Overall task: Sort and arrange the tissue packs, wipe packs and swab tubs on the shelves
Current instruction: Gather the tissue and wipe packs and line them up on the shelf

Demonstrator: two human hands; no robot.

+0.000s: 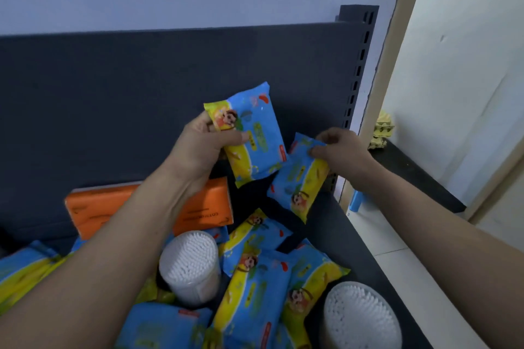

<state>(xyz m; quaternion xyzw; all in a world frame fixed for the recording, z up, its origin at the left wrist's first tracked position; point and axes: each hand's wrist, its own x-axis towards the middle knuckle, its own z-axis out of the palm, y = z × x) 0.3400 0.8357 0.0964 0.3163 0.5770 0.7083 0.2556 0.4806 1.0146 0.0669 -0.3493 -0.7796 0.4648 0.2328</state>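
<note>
Over the messy shelf [348, 235], the left hand [204, 144] grips one wipe pack [252, 136] at 12 o'clock and the right hand [337, 147] pinches a second pack [297, 181] at 2 o'clock, probably to line up together next.

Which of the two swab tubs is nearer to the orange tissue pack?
The middle swab tub, just in front of the orange tissue pack. The right swab tub sits farther away, at the bottom right.
</note>
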